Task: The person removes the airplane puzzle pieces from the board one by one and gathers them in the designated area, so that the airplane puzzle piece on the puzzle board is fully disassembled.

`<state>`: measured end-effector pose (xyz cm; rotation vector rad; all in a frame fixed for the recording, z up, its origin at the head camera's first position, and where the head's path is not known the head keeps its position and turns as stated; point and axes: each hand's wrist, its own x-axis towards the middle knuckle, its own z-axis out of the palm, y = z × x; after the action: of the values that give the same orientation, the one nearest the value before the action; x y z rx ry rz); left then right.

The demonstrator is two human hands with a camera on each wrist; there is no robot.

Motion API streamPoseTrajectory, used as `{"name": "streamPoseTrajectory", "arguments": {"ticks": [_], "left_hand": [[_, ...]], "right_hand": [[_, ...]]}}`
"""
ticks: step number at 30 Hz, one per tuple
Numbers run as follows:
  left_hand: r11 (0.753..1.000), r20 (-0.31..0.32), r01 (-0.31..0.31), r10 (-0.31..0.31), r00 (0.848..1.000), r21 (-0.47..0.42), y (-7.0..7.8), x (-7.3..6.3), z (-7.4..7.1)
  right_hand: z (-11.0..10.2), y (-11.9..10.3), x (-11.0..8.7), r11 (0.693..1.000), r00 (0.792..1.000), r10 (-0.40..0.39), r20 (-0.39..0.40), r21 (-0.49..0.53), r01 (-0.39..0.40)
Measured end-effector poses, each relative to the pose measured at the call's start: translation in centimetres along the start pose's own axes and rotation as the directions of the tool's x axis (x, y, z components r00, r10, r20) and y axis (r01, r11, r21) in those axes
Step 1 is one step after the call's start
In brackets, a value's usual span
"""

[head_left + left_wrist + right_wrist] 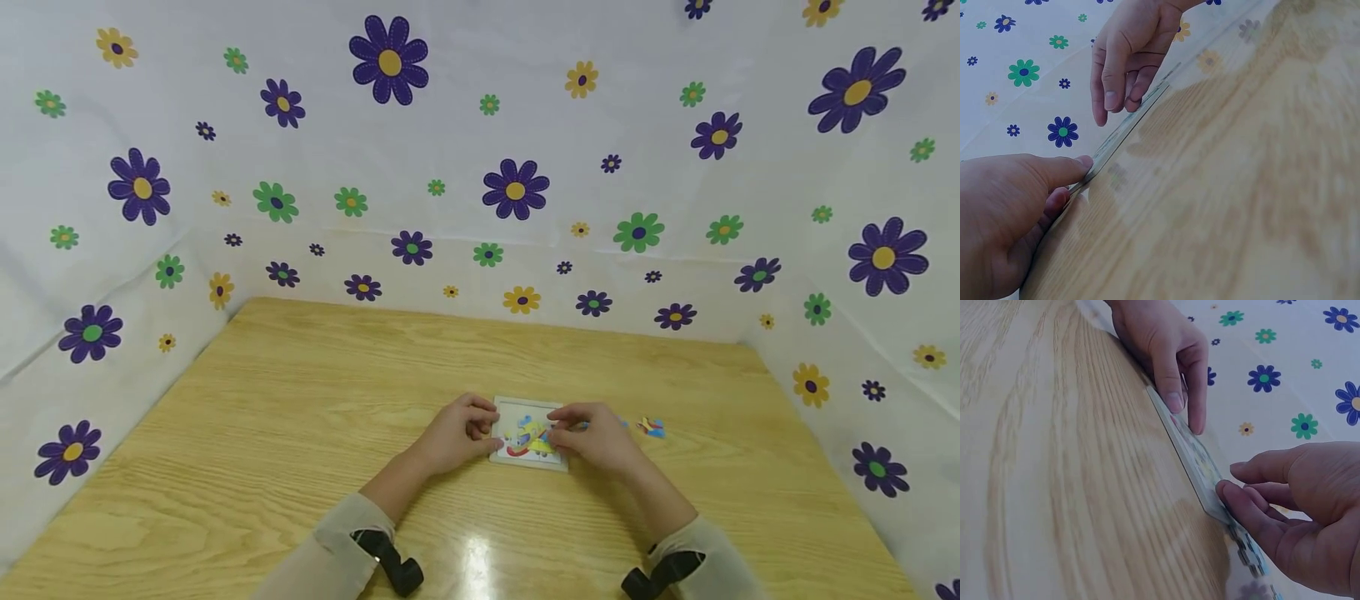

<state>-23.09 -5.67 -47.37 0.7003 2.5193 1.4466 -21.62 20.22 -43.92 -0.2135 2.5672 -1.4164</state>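
Note:
A small jigsaw puzzle tray (528, 465) with a pale border lies flat on the table, a partly assembled colourful picture inside. My left hand (453, 433) holds its left edge, and the left wrist view shows the thumb (1075, 167) on the rim with a curled finger just under it. Over the right side of the tray is my right hand (600, 437), its fingertips at the puzzle pieces (536, 437). In the right wrist view its thumb and forefinger (1260, 465) stand slightly apart, and no piece shows between them.
Loose puzzle pieces (651, 427) lie on the wooden table (337, 375) right of the tray, partly behind the right hand. A white cloth (450, 142) printed with flowers surrounds the table at the back and sides. Black wrist mounts (390, 562) sit on both sleeves.

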Motion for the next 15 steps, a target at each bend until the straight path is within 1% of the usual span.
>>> {"name": "streamPoseTrajectory", "arguments": {"ticks": [3, 9, 12, 15], "left_hand": [[1.000, 0.000, 0.005, -0.005, 1.000, 0.002, 0.1, 0.0, 0.1], [1.000, -0.005, -0.006, 0.006, 1.000, -0.004, 0.0, 0.1, 0.3], [1.000, -0.002, -0.006, 0.006, 1.000, -0.003, -0.1, 0.1, 0.3], [1.000, -0.005, -0.005, 0.005, 1.000, 0.008, -0.3, 0.2, 0.2]], "right_hand": [[0.4, -0.3, 0.1, 1.000, 1.000, 0.003, 0.026, 0.017, -0.004], [1.0, -0.7, 0.6, 0.999, 0.997, 0.011, 0.072, 0.039, -0.014], [1.3, -0.6, 0.8, 1.000, 0.996, -0.014, 0.088, 0.007, 0.013], [1.6, -0.6, 1.1, 0.998, 0.994, -0.041, 0.102, -0.045, 0.046]]}}
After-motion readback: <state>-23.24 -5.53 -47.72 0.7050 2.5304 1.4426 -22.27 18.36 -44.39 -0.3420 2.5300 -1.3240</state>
